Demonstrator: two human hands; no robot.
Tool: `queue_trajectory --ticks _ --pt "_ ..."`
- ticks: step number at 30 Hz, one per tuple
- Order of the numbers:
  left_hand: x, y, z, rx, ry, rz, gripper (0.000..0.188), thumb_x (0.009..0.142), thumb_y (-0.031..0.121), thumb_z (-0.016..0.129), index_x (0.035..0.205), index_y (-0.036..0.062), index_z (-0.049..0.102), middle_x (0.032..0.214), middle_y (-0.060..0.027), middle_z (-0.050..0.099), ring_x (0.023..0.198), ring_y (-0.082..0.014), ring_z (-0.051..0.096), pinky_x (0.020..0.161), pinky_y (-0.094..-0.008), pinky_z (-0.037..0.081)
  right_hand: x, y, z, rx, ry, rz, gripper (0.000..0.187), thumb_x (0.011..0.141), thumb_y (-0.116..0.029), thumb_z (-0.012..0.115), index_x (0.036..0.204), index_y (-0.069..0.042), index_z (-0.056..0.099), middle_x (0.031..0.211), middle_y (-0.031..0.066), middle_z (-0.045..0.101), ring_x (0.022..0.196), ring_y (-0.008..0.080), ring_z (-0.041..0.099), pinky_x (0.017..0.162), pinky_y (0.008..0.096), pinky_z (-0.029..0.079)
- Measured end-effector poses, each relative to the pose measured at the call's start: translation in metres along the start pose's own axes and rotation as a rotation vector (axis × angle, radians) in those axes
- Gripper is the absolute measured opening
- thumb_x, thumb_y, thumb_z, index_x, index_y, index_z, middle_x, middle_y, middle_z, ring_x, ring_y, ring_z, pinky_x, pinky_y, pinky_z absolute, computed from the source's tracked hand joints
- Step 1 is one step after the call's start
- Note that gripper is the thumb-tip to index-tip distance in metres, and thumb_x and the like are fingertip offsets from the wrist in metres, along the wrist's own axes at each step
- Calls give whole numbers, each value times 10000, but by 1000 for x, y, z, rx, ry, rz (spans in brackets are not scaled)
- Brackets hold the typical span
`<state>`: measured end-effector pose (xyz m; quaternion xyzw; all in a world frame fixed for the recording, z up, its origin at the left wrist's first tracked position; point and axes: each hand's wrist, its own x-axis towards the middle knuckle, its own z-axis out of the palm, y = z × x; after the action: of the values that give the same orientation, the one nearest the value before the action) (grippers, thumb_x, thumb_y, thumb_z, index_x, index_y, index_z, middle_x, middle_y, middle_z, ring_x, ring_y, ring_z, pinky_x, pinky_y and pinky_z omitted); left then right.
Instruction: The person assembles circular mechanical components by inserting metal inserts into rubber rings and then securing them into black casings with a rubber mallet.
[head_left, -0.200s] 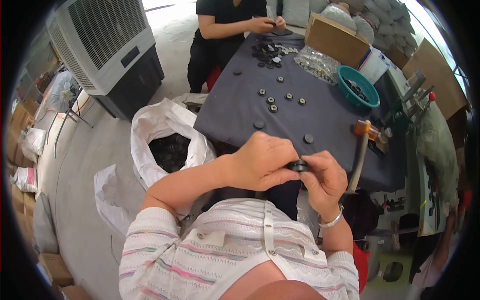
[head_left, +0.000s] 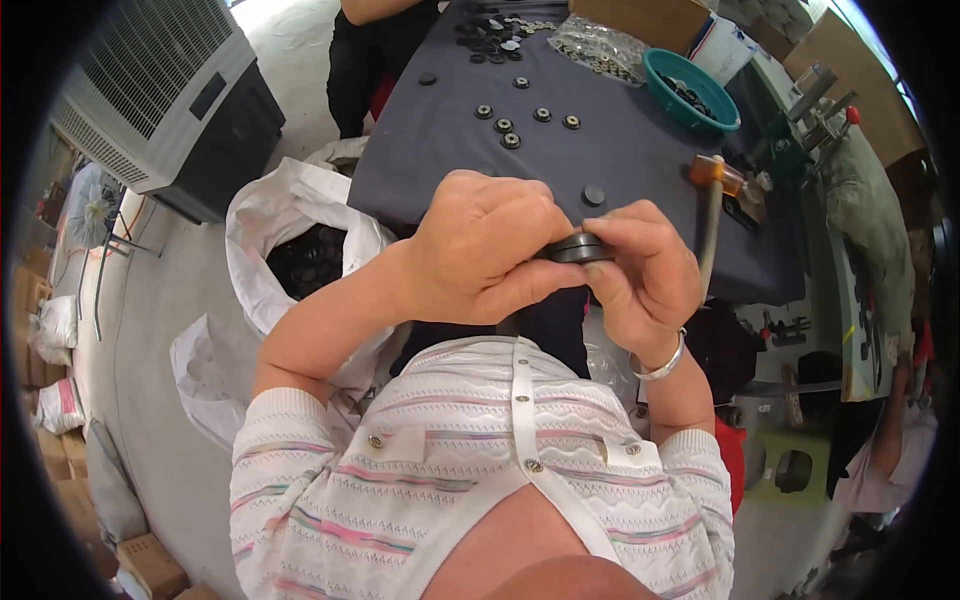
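Both hands pinch one small black round disc (head_left: 578, 248) between them, the left hand (head_left: 480, 245) curled tight on its left side and the right hand (head_left: 645, 270) squeezing its right side, above the dark table (head_left: 620, 160), with a hammer (head_left: 712, 205) just right of the grip.

Counts on the counter (head_left: 640, 150)
One teal bowl (head_left: 692, 90), one hammer (head_left: 712, 205), one white sack (head_left: 300, 250), five loose ringed discs (head_left: 511, 140), one held disc (head_left: 578, 247).
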<state>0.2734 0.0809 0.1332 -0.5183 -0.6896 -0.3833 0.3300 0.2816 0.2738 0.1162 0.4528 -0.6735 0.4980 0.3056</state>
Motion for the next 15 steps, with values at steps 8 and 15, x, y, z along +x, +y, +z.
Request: queue_trajectory --ticks 8,15 --pt "-9 0 -6 138 -127 -112 229 740 179 704 840 8 588 669 -89 550 503 -241 518 441 -312 381 -5 8 3 -40 -42 38 272 766 -33 713 1022 -13 624 889 112 629 696 187 615 584 258 486" --pt "-23 -4 -1 90 -124 -104 209 741 170 676 802 5 564 632 -82 501 491 -242 487 434 -320 367 -17 12 15 277 -33 236 289 774 -30 704 1044 22 614 926 115 614 725 154 617 635 235 514"
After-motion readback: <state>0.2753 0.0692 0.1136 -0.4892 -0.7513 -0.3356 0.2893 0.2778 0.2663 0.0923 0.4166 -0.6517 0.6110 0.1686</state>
